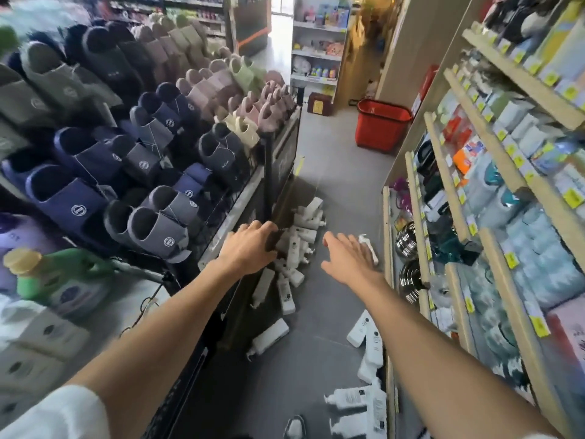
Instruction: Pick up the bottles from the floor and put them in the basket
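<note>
Several white pump bottles lie scattered on the grey aisle floor: a heap (300, 236) by the foot of the slipper rack, one lone bottle (270, 335) nearer me, and more along the right shelf base (367, 340). The red basket (381, 125) stands far down the aisle, by the right shelving. My left hand (250, 245) hangs above the heap with fingers loosely curled, holding nothing. My right hand (348, 258) is spread flat with straight fingers over the floor, in front of one bottle (370, 248). Both arms reach forward, well above the bottles.
A rack of slippers (152, 147) fills the left side, its dark end panel (278, 172) bordering the aisle. Wooden shelves of packaged goods (493, 191) line the right. A shoe tip (295, 427) shows at the bottom. A small red box (319, 104) sits beyond the basket.
</note>
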### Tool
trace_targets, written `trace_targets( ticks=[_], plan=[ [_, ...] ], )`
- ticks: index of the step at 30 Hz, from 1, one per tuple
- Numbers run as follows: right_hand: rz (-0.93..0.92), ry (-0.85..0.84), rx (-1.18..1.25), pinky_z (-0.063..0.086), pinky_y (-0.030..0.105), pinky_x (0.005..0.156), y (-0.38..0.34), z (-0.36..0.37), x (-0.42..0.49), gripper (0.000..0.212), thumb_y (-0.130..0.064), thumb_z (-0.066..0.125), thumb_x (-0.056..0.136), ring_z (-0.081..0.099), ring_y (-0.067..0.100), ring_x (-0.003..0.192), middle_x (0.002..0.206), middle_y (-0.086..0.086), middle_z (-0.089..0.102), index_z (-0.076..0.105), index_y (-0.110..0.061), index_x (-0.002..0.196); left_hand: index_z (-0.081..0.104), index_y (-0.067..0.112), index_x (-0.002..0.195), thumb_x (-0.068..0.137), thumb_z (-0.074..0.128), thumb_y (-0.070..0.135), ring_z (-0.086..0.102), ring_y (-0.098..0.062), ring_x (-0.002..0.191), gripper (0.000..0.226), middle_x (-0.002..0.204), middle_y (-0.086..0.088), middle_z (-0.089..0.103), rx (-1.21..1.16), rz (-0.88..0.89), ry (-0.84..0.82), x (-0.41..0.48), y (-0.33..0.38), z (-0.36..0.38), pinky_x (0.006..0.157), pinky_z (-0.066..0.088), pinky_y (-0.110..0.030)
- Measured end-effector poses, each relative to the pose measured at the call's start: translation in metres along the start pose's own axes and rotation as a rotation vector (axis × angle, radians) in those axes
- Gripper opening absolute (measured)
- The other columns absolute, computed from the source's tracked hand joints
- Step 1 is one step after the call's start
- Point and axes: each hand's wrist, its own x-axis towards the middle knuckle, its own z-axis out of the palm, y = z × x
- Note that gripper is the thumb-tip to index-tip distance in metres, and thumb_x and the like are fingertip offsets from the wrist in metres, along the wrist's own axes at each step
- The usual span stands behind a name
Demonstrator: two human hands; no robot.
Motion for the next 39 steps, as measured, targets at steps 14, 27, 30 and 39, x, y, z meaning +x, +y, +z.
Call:
trace_targets(
  ticks=[14,27,30,39],
  plan=[
    [-0.003,-0.216,0.082,0.039,0.045,0.103,0.008,0.063,0.163,0.048,-0.030,0.057,0.097,0.045,0.033,0.131,0.142,0.010,0.050,0.043,-0.021,0.141,0.040,0.033,0.141,0.088,0.065,0.045,0.050,-0.030,0.122,0.060,0.132,-0.003,0.052,-0.012,-0.173,-0.220,0.121,-0.065,0.073,0.095,0.045,-0.048],
    [0.060,-0.303,0.147,0.042,0.042,0.099,0.005,0.099,0.267,0.041,-0.036,0.062,0.094,0.050,0.031,0.125,0.134,0.008,0.056,0.049,-0.024,0.131,0.038,0.034,0.141,0.090,0.064,0.043,0.049,-0.030,0.123,0.059,0.132,-0.004,0.051,-0.058,-0.177,-0.321,0.230,-0.109,0.109,0.098,0.043,-0.049],
    [0.090,-0.366,0.168,0.044,0.043,0.098,0.012,0.121,0.282,0.045,-0.038,0.063,0.093,0.052,0.032,0.124,0.132,0.008,0.057,0.048,-0.024,0.132,0.036,0.034,0.142,0.089,0.065,0.040,0.050,-0.031,0.123,0.062,0.133,-0.004,0.050,-0.085,-0.192,-0.348,0.238,-0.109,0.129,0.098,0.043,-0.050],
    [0.281,-0.406,0.288,0.045,0.043,0.092,0.054,0.229,0.338,0.051,-0.049,0.071,0.088,0.054,0.035,0.121,0.130,0.007,0.057,0.049,-0.028,0.129,0.032,0.029,0.148,0.091,0.063,0.042,0.049,-0.032,0.123,0.066,0.136,-0.006,0.045,-0.143,-0.338,-0.329,0.261,-0.120,0.238,0.097,0.046,-0.051]
  ],
)
